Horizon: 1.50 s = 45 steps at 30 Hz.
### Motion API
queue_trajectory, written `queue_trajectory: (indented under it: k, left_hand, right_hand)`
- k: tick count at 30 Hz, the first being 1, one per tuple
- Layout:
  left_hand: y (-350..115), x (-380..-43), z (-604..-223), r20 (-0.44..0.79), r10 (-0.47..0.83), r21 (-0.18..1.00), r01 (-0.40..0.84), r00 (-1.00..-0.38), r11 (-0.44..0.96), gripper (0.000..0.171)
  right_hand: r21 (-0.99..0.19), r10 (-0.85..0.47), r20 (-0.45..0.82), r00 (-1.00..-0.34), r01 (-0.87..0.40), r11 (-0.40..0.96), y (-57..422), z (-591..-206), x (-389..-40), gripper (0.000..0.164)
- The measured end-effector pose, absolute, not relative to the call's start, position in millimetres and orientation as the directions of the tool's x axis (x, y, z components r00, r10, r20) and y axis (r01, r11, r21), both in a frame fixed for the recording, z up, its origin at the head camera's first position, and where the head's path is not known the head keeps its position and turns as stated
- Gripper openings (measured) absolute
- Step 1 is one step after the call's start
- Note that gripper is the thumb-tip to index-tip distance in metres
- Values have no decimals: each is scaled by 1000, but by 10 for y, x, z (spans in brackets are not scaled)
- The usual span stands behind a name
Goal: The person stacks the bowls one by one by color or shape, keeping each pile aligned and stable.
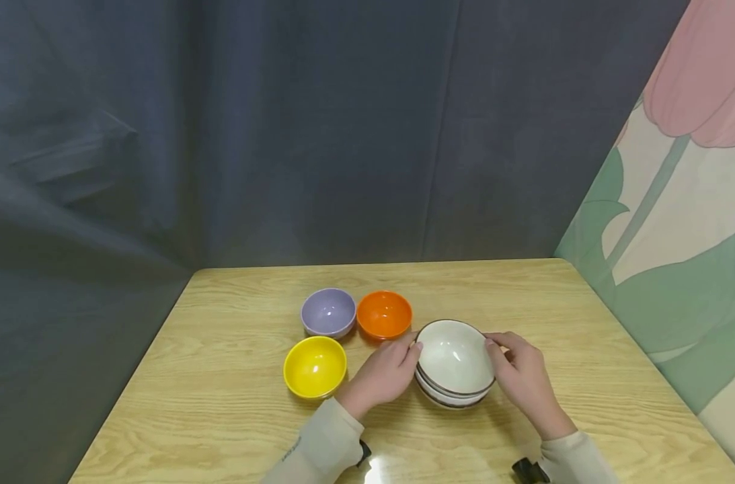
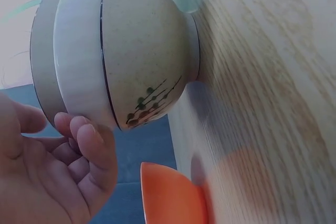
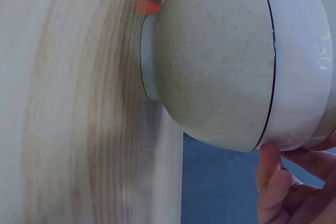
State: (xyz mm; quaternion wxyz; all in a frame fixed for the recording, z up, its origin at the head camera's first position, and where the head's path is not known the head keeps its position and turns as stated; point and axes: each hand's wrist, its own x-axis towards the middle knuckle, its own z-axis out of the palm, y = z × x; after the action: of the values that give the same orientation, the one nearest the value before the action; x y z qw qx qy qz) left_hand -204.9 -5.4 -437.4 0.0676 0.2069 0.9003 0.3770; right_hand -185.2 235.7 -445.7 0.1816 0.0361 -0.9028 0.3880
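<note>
Pale, dark-rimmed stacked bowls (image 1: 454, 364)

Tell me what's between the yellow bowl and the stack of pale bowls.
In the head view, the left hand lies between the yellow bowl and the stack of pale bowls, which it grips.

1. Across the back, I see a dark blue-grey curtain (image 1: 319, 134) hanging in soft folds, a long vertical seam (image 1: 442, 128) running down it.
2. Over on the left, the cloth continues round the side, creased and shadowed.
3. To my right, a cream wall (image 1: 651, 235) carries a painted pink tulip (image 1: 706, 74) with broad green leaves (image 1: 706, 296).
4. Before me stands a pale wood-grain bench (image 1: 222, 403), a bright glare (image 1: 374, 472) shining near its front.
</note>
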Motion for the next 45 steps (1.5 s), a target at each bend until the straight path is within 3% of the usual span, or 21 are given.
queue_trajectory:
  k: [9, 14, 17, 20, 33, 45]
  left_hand:
    - [-36, -2043, -4366, 34, 438, 688, 339, -898, 641, 51]
    - [-105, -2039, -4368, 14, 524, 721, 372, -852, 585, 76]
    - [-128, -2048, -4395, 57, 586, 737, 430, -808, 521, 96]
    - [-117, -2063, -4440, 112, 622, 722, 493, -775, 485, 104]
    - [-72, -2114, -4472, 154, 654, 765, 508, -741, 396, 103]
    - [13, -2108, -4519, 117, 604, 773, 454, -788, 443, 109]
  right_hand:
    - [-686, 86, 350, -933, -193, 701, 2357, -4435, -1838, 24]
    - [-718, 71, 254, -965, -139, 682, 2371, -4436, -1827, 33]
    - [-739, 54, 188, -981, -106, 666, 2376, -4447, -1821, 40]
    - [-744, 52, 166, -985, -90, 662, 2377, -4454, -1817, 42]
    - [-723, 43, 171, -984, -95, 685, 2397, -4434, -1844, 40]
    - [-734, 48, 128, -991, -63, 677, 2471, -4414, -1901, 41]
